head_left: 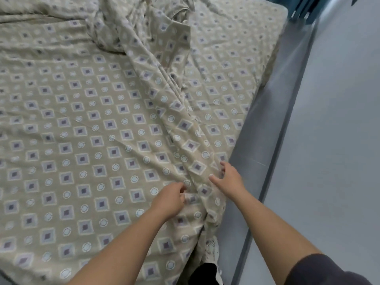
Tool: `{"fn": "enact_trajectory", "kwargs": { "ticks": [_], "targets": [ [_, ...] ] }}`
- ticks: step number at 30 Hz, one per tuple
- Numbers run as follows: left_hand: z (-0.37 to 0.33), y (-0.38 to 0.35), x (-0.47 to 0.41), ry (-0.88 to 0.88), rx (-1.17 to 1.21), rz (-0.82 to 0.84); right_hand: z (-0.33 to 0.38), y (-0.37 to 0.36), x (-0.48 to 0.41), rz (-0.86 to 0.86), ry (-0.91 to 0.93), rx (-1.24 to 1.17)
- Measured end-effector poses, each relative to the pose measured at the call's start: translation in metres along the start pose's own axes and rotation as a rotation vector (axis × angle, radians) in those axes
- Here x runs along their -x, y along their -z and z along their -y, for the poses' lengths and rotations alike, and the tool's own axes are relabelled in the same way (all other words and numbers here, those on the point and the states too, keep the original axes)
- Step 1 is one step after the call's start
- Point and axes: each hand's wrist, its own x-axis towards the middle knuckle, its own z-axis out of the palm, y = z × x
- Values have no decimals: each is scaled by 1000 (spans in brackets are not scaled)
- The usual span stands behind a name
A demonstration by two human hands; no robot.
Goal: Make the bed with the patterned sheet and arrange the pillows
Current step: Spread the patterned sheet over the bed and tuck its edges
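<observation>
On the bed (273, 64), near its right edge: patterned sheet (86, 124) bunched in a ridge.
Left hand (170, 199) fingers pinching the fold; right hand (228, 177) fingers spread, touching it.

Single view, head-worn, wide-angle. Looks forward and steeply down from standing height at the bed's near right corner. Bed (82, 120) fills the left and centre of the frame, close below; edges bow from lens distortion. Grey floor (339, 120) runs down the right side. Both forearms enter from the bottom edge. No second view to overlap.
</observation>
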Motion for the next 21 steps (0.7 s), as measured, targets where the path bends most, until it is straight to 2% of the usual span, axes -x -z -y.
{"fn": "enact_trajectory", "kwargs": {
  "ticks": [3,6,8,10,13,15,17,19,21],
  "targets": [
    [-17,8,-30,129,404,-33,29,-3,-35,5,91,-59],
    [-32,30,-70,270,821,-143,55,2,-71,123,170,14],
    [-43,48,-93,358,1001,-190,57,15,-91,190,189,32],
    [-53,56,-107,411,1105,-212,44,39,-104,148,140,-39],
    [-76,65,-116,421,1077,-152,5,87,-114,-139,-48,-137],
    [-87,69,-124,408,1011,-124,-20,118,-116,-272,-188,-152],
    [-100,73,-135,361,964,-91,-30,140,-118,-252,-268,-179],
    [-113,76,-144,321,954,-50,-27,149,-121,-118,-279,-196],
    [-125,78,-157,252,931,-8,-15,154,-126,20,-290,-315]
  ]
}}
